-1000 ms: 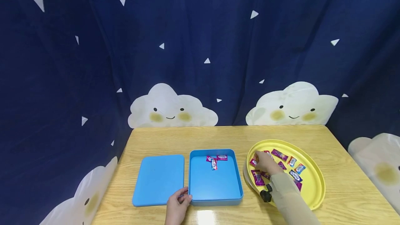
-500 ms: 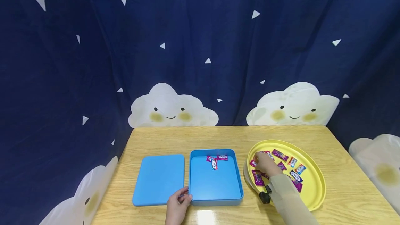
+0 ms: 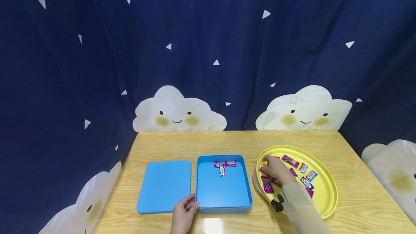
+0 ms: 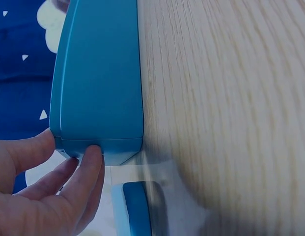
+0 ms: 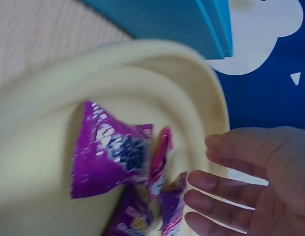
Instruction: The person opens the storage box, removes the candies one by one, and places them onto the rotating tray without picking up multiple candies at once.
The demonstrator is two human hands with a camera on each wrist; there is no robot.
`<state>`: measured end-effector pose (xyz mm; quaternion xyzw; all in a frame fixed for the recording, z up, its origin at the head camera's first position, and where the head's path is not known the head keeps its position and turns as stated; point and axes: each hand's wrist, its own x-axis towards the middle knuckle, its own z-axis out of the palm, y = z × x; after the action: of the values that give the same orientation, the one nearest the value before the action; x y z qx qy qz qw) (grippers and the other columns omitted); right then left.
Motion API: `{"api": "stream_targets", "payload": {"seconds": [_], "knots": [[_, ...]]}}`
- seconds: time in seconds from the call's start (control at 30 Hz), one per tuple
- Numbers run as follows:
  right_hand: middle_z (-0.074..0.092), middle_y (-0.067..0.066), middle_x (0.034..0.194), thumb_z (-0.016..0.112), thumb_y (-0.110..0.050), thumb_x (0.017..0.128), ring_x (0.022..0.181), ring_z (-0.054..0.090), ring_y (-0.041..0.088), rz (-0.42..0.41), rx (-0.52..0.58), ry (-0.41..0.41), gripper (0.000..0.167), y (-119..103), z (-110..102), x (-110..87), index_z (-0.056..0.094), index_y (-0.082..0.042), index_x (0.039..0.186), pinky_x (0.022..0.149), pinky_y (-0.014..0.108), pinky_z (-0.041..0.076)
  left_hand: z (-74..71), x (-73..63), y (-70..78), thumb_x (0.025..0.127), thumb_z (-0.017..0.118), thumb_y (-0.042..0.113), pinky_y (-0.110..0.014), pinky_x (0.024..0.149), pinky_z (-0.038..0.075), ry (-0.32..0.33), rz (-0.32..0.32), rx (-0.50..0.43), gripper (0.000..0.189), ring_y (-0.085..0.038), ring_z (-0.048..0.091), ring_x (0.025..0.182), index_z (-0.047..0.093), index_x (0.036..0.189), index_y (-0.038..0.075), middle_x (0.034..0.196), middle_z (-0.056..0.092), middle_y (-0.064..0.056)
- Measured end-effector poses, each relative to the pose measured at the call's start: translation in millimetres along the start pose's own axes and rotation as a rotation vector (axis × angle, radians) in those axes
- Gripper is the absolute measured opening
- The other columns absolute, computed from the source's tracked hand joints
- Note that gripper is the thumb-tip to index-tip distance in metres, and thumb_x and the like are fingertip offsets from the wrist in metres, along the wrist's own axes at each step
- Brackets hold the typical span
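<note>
Thumb and fingers of my left hand (image 3: 183, 212) hold the front left corner of the blue box (image 3: 224, 210); the left wrist view shows the thumb at the rim and fingertips against the outer wall. Inside the box lie 3 wrapped candies (image 3: 222, 170) near the back. My right hand (image 3: 276, 169) is over the left part of the round yellow tray (image 3: 326, 194). In the right wrist view its fingers (image 5: 221, 211) are extended and hold nothing, close beside a purple-wrapped candy (image 5: 110, 152), a pink one (image 5: 160, 164) and others. The hand hides part of the tray.
A flat blue lid (image 3: 165, 187) lies left of the box on the wooden table (image 3: 182, 143). Several more candies (image 3: 290, 160) are spread over the tray. Behind the table hangs a dark blue curtain (image 3: 195, 46) with clouds.
My right hand's fingertips have lifted slightly and parted from the candies at the tray's left side. My left hand and the box stay in place.
</note>
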<state>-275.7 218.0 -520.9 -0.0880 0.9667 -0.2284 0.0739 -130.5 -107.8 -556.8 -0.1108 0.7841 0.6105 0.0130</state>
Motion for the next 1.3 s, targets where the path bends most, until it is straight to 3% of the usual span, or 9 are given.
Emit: {"api": "stream_targets", "payload": {"seconds": [0.23,0.4,0.73,1.0,1.3], "knots": [[0.058,0.024,0.102,0.058,-0.007,0.083,0.089,0.057,0.033,-0.028,0.001,0.105,0.03,-18,-5,2.2,0.056,0.004,0.111,0.074,0.047,0.05,0.8,0.8,-0.7,0.082,0.064,0.003,-0.025,0.07,0.055,0.012,-0.004,0.003,0.037,-0.029,0.063,0.091,0.054,0.114,-0.014,0.103,0.062,-0.024],[0.054,0.025,0.111,0.059,-0.006,0.082,0.099,0.054,0.038,-0.128,-0.007,0.241,0.036,-34,-3,4.4,0.054,0.003,0.116,0.08,0.049,0.049,1.3,0.7,0.2,0.082,0.064,0.002,-0.025,0.07,0.055,0.019,-0.006,0.004,0.037,-0.029,0.063,0.09,0.054,0.114,-0.015,0.103,0.062,-0.024],[0.053,0.023,0.116,0.068,-0.008,0.079,0.106,0.052,0.038,-0.32,-0.042,0.38,0.045,-70,9,10.9,0.053,0.002,0.12,0.09,0.049,0.046,1.2,2.1,1.8,0.083,0.064,0.004,-0.025,0.069,0.055,0.016,-0.031,0.015,0.038,-0.028,0.063,0.09,0.054,0.115,-0.015,0.103,0.062,-0.023],[0.053,0.015,0.123,0.068,-0.018,0.082,0.113,0.051,0.031,-0.33,-0.113,0.272,0.046,-99,28,10.0,0.054,-0.007,0.124,0.094,0.045,0.045,1.6,2.0,0.0,0.083,0.064,0.004,-0.025,0.069,0.055,0.017,-0.019,0.012,0.038,-0.027,0.062,0.09,0.054,0.115,-0.014,0.102,0.062,-0.022],[0.055,0.014,0.114,0.068,-0.015,0.082,0.105,0.054,0.029,-0.382,-0.152,0.092,0.04,-122,46,14.3,0.057,-0.005,0.118,0.09,0.044,0.047,1.8,1.4,2.2,0.083,0.064,0.003,-0.024,0.07,0.054,0.024,-0.023,0.018,0.037,-0.027,0.062,0.089,0.054,0.114,-0.014,0.101,0.062,-0.022]]}}
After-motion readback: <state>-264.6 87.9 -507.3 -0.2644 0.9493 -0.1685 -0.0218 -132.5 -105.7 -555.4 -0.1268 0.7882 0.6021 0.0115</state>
